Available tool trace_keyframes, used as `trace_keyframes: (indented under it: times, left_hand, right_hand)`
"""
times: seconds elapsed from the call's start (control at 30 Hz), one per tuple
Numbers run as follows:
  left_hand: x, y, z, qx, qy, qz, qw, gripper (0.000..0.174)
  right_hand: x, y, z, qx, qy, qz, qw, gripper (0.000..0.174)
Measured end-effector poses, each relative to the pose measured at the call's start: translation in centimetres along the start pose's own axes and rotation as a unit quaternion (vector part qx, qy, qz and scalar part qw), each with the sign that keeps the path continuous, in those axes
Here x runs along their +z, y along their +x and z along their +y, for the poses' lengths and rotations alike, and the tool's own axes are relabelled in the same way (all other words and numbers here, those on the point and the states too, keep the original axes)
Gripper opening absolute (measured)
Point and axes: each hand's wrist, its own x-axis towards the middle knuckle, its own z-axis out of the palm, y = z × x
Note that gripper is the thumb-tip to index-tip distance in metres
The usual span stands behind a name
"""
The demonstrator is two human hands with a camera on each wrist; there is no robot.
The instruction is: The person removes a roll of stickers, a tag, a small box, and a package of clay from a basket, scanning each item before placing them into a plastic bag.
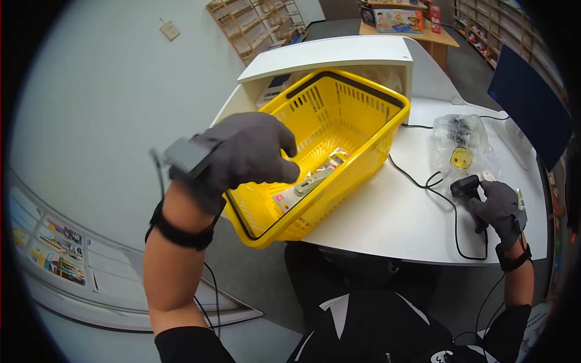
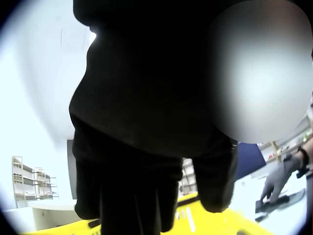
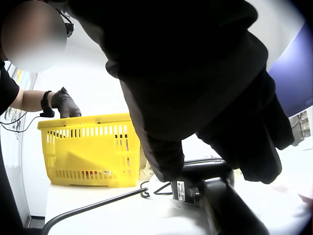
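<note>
A yellow basket (image 1: pixel 363 175) stands tilted across the view, with packaged items (image 1: pixel 315 181) lying inside. Over its near left side hovers my gloved left hand (image 1: pixel 242 148), fingers loosely bent and holding nothing; the left wrist view shows this hand (image 2: pixel 142 117) dark above the basket rim (image 2: pixel 195 215). On the white table, my gloved right hand (image 1: pixel 499 209) grips a black corded scanner (image 1: pixel 465 186), thumb and fingers on either side of it. The right wrist view shows the scanner (image 3: pixel 208 174) beneath that hand (image 3: pixel 195 88), its contact points partly hidden.
A clear plastic bag with a yellow smiley (image 1: pixel 461 157) lies behind the scanner. The black cable (image 1: pixel 457 224) loops over the white table (image 1: pixel 375 212). A dark monitor (image 1: pixel 529 100) stands at the right, a raised white shelf (image 1: pixel 327 51) behind the basket.
</note>
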Motion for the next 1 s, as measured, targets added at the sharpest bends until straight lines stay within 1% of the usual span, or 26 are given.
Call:
trace_keyframes:
  times: [0.07, 0.13, 0.17, 0.27, 0.3, 0.4, 0.43, 0.47, 0.53, 0.57, 0.67, 0.7, 0.8, 0.83, 0.87, 0.9, 0.97, 1.0]
  left_hand:
    - [3.0, 3.1, -2.6, 0.059, 0.029, -0.061, 0.996, 0.065]
    - [5.2, 5.4, -3.0, 0.058, 0.097, -0.145, 0.983, 0.072]
    - [6.2, 6.3, -3.1, 0.056, 0.095, -0.144, 0.983, 0.072]
    - [8.9, 9.1, -3.3, 0.049, 0.136, -0.256, 0.956, 0.070]
    - [9.9, 9.6, -3.8, 0.050, 0.135, -0.254, 0.956, 0.070]
    - [12.6, 12.1, -3.7, 0.057, 0.135, -0.272, 0.951, 0.063]
    - [13.3, 12.6, -3.6, 0.065, 0.137, -0.266, 0.952, 0.063]
    - [13.9, 12.8, -3.5, 0.072, 0.142, -0.256, 0.953, 0.058]
    - [13.6, 13.2, -3.3, 0.086, 0.157, -0.238, 0.955, 0.051]
    - [13.0, 13.3, -2.9, 0.095, 0.165, -0.237, 0.953, 0.051]
    - [10.5, 12.5, -1.5, 0.057, 0.179, -0.284, 0.940, 0.044]
    - [9.7, 12.2, -1.2, 0.060, 0.181, -0.284, 0.940, 0.044]
    - [7.3, 11.4, -0.4, -0.008, 0.180, -0.258, 0.949, 0.041]
    - [6.7, 11.4, -0.5, -0.005, 0.182, -0.256, 0.949, 0.041]
    - [5.9, 11.4, -0.9, 0.011, 0.196, -0.196, 0.961, 0.045]
    - [5.1, 11.2, -1.2, 0.027, 0.208, -0.137, 0.968, 0.050]
    - [2.7, 10.1, -1.4, 0.027, 0.201, -0.048, 0.978, 0.050]
    - [1.7, 9.3, -1.3, 0.029, 0.202, -0.051, 0.978, 0.050]
  right_hand:
    - [0.0, 0.3, -0.7, 0.001, -0.004, -0.012, 1.000, 0.056]
    - [-0.2, 0.3, -0.9, 0.005, -0.016, -0.019, 1.000, 0.053]
    - [-0.4, 0.4, -1.0, 0.008, -0.022, -0.021, 0.999, 0.051]
    - [-1.8, 0.0, -2.6, 0.000, -0.019, -0.013, 1.000, 0.050]
    - [-2.0, -0.1, -3.1, -0.005, -0.017, -0.007, 1.000, 0.049]
    - [-1.9, -0.4, -3.1, -0.015, -0.012, 0.010, 1.000, 0.049]
    - [-2.0, -0.4, -3.0, -0.023, -0.008, 0.020, 1.000, 0.049]
    - [-2.3, -0.5, -2.9, -0.012, -0.013, 0.025, 1.000, 0.049]
    - [-2.9, -0.4, -3.4, 0.006, 0.005, -0.020, 1.000, 0.048]
    - [-3.0, -0.5, -3.6, 0.015, 0.016, -0.045, 0.999, 0.048]
    - [-3.3, -0.8, -3.6, 0.027, 0.016, -0.055, 0.998, 0.048]
    - [-3.4, -0.7, -3.7, 0.023, 0.014, -0.061, 0.998, 0.048]
    - [-4.0, -0.5, -4.1, 0.039, 0.026, -0.083, 0.995, 0.048]
    - [-4.2, -0.5, -4.2, 0.046, 0.033, -0.093, 0.994, 0.048]
    - [-4.4, -0.5, -4.2, 0.051, 0.034, -0.092, 0.994, 0.048]
    - [-4.6, -0.5, -4.3, 0.033, 0.055, -0.079, 0.995, 0.051]
    - [-4.7, -0.6, -4.5, -0.006, 0.095, -0.056, 0.994, 0.056]
    - [-4.6, -0.7, -4.6, -0.004, 0.097, -0.059, 0.994, 0.056]
